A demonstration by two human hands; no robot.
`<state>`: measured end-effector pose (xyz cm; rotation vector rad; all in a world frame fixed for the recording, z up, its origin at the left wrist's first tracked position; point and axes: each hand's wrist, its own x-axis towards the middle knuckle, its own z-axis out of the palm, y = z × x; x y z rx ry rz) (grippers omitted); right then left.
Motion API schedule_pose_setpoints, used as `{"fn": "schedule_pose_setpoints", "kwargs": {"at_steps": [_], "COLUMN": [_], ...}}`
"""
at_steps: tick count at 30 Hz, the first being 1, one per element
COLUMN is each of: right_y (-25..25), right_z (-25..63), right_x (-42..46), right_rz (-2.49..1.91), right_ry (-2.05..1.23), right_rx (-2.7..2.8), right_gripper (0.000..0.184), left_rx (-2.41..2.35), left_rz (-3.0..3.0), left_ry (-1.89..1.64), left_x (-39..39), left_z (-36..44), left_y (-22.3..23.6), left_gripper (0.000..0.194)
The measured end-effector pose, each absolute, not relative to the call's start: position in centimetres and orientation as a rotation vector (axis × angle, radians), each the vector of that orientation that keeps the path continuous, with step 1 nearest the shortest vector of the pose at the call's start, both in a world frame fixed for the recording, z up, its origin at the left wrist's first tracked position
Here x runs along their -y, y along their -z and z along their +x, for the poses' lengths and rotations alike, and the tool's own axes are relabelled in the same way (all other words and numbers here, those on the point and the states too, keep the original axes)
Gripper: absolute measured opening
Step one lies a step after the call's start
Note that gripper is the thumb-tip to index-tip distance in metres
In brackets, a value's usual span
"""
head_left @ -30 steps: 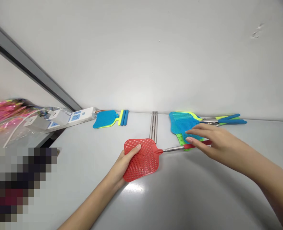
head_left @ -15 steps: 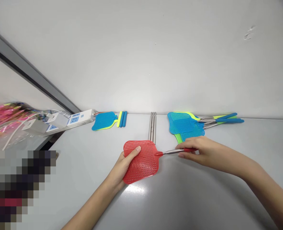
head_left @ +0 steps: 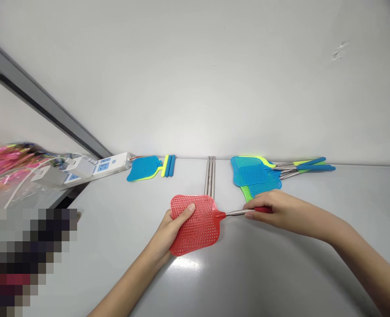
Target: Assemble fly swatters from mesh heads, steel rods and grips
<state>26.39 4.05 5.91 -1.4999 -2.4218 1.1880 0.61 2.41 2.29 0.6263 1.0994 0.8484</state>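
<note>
From the head cam, the right hand (head_left: 270,211) has dropped away from the pile of swatters and now pinches the red grip (head_left: 264,209) of a red plastic fly swatter (head_left: 198,226) between thumb and fingers, with the forearm reaching in from the right and the wrist fairly flat. So the swatter has a hand at each end now. The left hand (head_left: 171,231) is closed around the edge of the mesh head, thumb on top, forearm coming up from the bottom of the view. The steel shaft (head_left: 236,213) runs between the two hands, over the table (head_left: 280,273). Just behind the head lie a few steel rods (head_left: 209,176), off to the right a pile of blue and green fly swatters (head_left: 249,171), and to the left a blue fly swatter (head_left: 143,168) beside a white power strip (head_left: 110,163).
</note>
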Motion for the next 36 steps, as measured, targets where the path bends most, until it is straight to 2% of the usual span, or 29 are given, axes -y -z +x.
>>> {"fn": "schedule_pose_setpoints", "kwargs": {"at_steps": [10, 20, 29, 36], "right_y": [-6.5, -5.4, -4.9, -4.9], "right_z": [26.4, 26.2, 26.4, 26.4], "right_x": [-2.8, -3.6, -4.4, -4.3], "right_rz": [-1.560, -1.520, -1.387, -1.386], "right_ry": [-1.011, -1.421, -1.635, -1.682], "right_rx": [2.344, 2.294, 2.308, 2.284], "right_gripper": [0.028, 0.028, 0.029, 0.030], "left_rx": [-1.216, -1.362, -1.293, -1.280], "left_rz": [0.825, 0.923, 0.924, 0.877], "left_ry": [-0.942, -0.997, -0.972, -0.932], "left_x": [-0.9, -0.1, -0.4, -0.6], "left_z": [2.4, 2.3, 2.6, 2.5], "left_y": [-2.8, -2.1, -2.5, -2.7], "left_gripper": [0.028, 0.027, 0.022, 0.025]}}
